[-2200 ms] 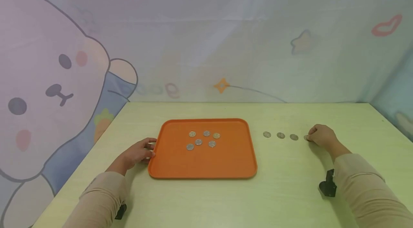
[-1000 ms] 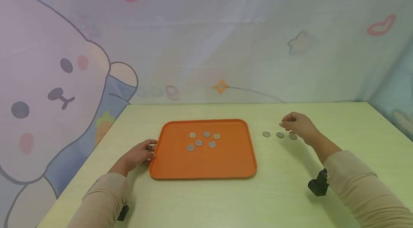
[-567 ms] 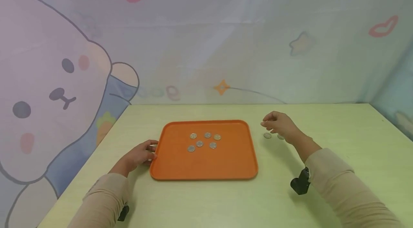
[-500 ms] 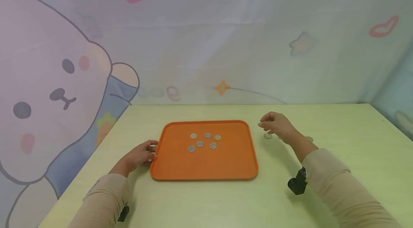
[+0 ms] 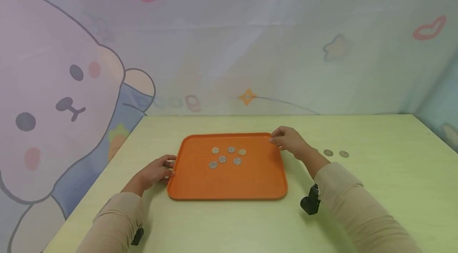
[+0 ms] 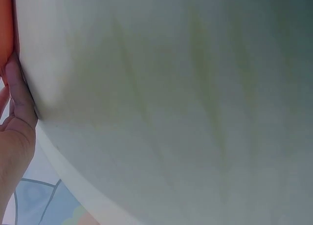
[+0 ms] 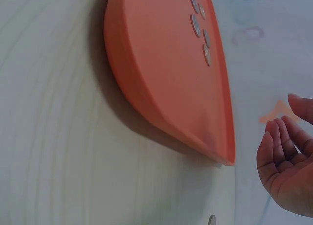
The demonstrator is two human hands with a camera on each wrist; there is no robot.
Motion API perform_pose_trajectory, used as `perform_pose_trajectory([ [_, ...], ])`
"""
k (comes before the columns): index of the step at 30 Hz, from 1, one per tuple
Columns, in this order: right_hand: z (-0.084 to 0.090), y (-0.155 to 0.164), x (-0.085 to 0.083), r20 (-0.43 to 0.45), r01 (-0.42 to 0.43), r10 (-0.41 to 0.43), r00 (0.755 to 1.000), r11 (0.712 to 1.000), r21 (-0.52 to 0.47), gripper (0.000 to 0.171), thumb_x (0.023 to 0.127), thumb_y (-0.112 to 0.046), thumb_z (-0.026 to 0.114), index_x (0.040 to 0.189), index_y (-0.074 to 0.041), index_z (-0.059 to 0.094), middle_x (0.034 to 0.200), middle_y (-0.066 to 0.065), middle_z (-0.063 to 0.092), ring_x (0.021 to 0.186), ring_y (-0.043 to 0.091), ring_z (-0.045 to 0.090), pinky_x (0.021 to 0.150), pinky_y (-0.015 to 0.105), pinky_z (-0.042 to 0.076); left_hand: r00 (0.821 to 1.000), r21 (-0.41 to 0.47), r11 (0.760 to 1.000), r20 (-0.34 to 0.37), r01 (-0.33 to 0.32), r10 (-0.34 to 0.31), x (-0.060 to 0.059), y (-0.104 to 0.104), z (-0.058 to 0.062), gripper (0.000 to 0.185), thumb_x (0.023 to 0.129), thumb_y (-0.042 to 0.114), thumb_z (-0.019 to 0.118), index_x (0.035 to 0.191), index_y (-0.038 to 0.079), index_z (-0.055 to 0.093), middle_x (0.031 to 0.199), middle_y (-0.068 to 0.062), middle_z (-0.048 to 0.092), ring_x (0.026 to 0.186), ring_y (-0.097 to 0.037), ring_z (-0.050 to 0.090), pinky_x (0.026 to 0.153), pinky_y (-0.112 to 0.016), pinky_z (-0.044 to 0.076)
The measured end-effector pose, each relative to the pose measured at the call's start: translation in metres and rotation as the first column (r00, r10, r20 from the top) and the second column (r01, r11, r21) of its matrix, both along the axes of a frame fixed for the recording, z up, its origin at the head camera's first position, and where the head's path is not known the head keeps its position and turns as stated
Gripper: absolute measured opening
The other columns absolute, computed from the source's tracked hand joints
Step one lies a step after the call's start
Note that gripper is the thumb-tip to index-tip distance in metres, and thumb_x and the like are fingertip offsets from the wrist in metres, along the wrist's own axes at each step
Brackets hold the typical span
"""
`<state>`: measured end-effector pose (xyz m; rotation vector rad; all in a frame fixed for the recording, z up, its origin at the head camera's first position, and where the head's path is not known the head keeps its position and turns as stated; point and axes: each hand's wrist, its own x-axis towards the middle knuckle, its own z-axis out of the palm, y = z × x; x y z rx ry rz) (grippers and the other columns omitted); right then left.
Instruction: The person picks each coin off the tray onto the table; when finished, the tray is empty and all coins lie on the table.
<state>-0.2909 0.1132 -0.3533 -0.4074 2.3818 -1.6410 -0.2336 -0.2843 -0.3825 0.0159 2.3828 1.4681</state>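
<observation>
An orange tray (image 5: 229, 185) lies mid-table with several silver coins (image 5: 222, 159) near its far middle; the right wrist view shows the tray (image 7: 161, 88) and its coins (image 7: 195, 24) side-on. My left hand (image 5: 155, 170) rests against the tray's left rim, a finger (image 6: 17, 88) lying straight along the orange edge (image 6: 5, 24). My right hand (image 5: 288, 140) hovers at the tray's far right corner, its fingers (image 7: 276, 146) loosely curled and holding nothing. Two coins (image 5: 328, 152) (image 5: 344, 154) lie in a row on the table to its right. My wrist hides more of that row.
The pale green table (image 5: 386, 133) ends in a printed cartoon backdrop (image 5: 64, 86) at the far and left sides. A black wrist camera (image 5: 309, 202) hangs under my right sleeve. One coin (image 7: 212, 220) lies on the table just beyond the tray's corner.
My right hand left the right-most coin of the table row and has travelled left, empty, to the tray's far right corner. The left hand and the tray stayed put.
</observation>
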Motion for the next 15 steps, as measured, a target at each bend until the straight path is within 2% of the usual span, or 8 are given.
perform_pose_trajectory([
  [9,-0.004,-0.026,-0.004,0.019,-0.040,0.039,0.999,0.998,0.046,0.030,0.083,-0.012,0.054,0.104,0.009,0.048,0.098,0.016,0.052,0.095,0.037,0.049,0.079,0.043,0.040,1.000,-0.001,1.000,-0.001,0.003,-0.003,0.002,0.000,0.002,0.052,0.080,-0.005,0.047,0.128,-0.005,0.027,0.114,-0.023,0.037,0.085,-0.020,0.051,0.072,-0.037,0.046],
  [15,-0.007,-0.040,-0.006,-0.002,-0.084,0.085,0.996,0.989,0.122,0.031,0.082,-0.011,0.055,0.106,0.009,0.049,0.098,0.016,0.053,0.092,0.034,0.051,0.076,0.040,0.042,1.000,-0.002,1.000,0.008,-0.002,0.002,0.004,-0.002,0.000,0.052,0.080,-0.005,0.048,0.127,-0.005,0.027,0.113,-0.023,0.038,0.084,-0.020,0.051,0.071,-0.036,0.046],
])
